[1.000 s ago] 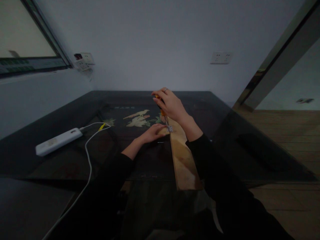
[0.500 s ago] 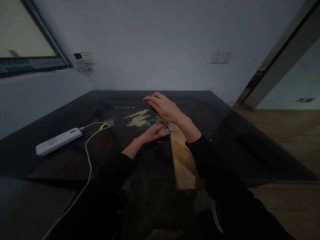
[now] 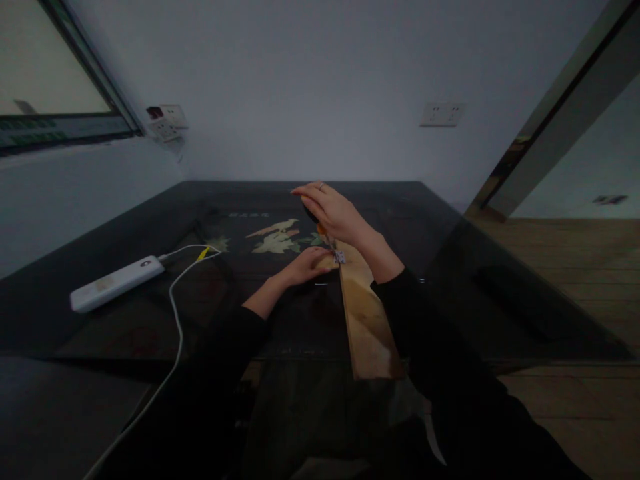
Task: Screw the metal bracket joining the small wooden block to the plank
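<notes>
The screwdriver (image 3: 321, 229) is clasped in the right hand (image 3: 336, 215) and pointed at the hinge (image 3: 340, 257) — just beside the left hand (image 3: 303, 265), clamped on a wood piece (image 3: 327, 263).

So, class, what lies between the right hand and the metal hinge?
The head view shows a screwdriver there, slanting down from the right hand toward the metal hinge; whether they touch is unclear.

Yellow-brown board (image 3: 367, 313), silvery hinge (image 3: 339, 257), orange screwdriver handle (image 3: 321, 229), black tabletop (image 3: 440, 233) with pale bird-and-flower pattern (image 3: 274, 241).
</notes>
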`<move>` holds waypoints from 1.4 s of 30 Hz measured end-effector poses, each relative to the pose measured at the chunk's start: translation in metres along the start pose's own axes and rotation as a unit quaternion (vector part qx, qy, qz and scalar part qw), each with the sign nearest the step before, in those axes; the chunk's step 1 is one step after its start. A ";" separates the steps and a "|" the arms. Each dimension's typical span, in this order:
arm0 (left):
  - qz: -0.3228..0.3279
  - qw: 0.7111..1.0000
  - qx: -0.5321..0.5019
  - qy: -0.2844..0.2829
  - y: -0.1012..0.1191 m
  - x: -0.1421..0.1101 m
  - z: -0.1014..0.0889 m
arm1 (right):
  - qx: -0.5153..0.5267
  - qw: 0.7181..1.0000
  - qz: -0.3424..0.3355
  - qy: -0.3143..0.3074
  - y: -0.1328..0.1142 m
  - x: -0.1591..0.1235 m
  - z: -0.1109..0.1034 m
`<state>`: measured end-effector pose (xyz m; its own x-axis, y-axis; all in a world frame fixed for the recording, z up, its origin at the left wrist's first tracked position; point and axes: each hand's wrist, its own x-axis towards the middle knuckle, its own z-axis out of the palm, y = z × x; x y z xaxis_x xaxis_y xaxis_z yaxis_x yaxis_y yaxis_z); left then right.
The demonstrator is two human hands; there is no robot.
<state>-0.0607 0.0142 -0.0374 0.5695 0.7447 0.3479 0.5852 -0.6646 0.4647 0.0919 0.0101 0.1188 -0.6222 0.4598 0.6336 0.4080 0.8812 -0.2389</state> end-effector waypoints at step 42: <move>0.012 0.999 -0.031 0.036 -0.005 0.001 0.005 | 0.010 0.998 0.009 -0.056 -0.008 0.002 0.016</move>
<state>-0.0604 0.0181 -0.0432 0.5386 0.7323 0.4168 0.5333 -0.6792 0.5042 0.0768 0.0055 0.1107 -0.6871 0.4833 0.5426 0.4064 0.8746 -0.2643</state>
